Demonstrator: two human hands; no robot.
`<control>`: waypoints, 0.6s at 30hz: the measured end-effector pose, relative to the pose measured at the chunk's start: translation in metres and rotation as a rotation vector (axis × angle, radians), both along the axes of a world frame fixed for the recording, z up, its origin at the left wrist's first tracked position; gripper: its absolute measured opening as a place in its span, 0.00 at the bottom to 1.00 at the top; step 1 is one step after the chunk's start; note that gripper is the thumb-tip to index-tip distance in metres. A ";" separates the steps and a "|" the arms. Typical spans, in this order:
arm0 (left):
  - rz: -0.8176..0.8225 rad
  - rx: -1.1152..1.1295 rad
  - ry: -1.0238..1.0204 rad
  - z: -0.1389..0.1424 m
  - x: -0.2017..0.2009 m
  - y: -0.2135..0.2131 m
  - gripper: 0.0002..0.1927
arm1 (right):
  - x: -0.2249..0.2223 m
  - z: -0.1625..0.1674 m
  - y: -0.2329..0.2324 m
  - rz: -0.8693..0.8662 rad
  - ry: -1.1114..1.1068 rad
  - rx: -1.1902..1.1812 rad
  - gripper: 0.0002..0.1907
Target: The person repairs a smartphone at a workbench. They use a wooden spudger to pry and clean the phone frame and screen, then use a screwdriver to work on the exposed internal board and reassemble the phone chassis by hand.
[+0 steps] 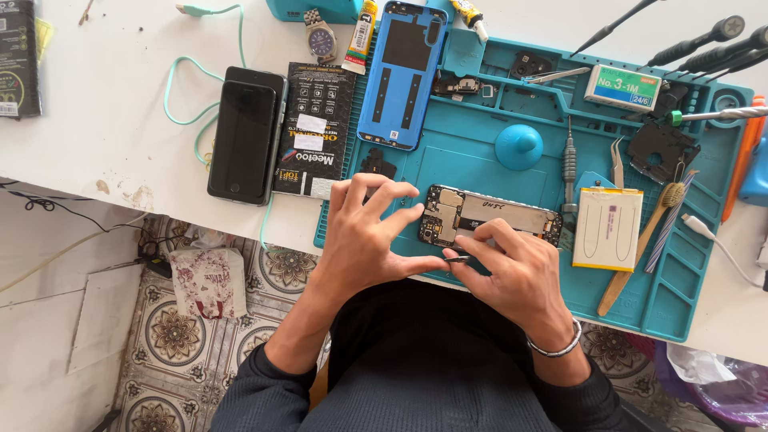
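1. A small metal part (457, 259) is pinched between the fingertips of both hands, left hand (364, 232) and right hand (512, 272).
2. The opened phone (490, 216) lies just beyond, long axis crosswise, nearer the right hand, on the teal mat (680, 296).

Single head-worn view, looking steeply down from above the person's own torso. Close range: teal silicone repair mat (680, 296) on white tabletop (96, 104) fills upper frame; patterned floor tiles (172, 336) show below the table edge.
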State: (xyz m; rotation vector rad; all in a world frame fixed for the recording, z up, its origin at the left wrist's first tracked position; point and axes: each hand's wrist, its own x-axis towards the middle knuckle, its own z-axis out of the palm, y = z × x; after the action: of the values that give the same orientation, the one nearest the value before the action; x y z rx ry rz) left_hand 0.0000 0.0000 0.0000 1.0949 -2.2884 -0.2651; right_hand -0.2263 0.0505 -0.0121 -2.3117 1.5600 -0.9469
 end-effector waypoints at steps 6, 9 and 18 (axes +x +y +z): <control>-0.063 -0.020 0.030 -0.003 0.002 -0.001 0.29 | -0.001 0.000 -0.001 0.049 -0.020 -0.017 0.11; -0.065 -0.029 0.043 -0.006 0.002 -0.001 0.29 | -0.003 0.000 0.000 0.051 -0.045 -0.024 0.10; -0.029 0.069 0.024 0.001 -0.005 -0.004 0.28 | -0.004 0.000 -0.001 0.044 -0.051 -0.022 0.11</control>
State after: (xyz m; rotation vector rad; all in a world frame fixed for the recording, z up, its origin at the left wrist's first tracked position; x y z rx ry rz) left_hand -0.0054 -0.0035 0.0010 1.0876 -2.2901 -0.3691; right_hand -0.2305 0.0492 -0.0124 -2.3074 1.4804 -1.0096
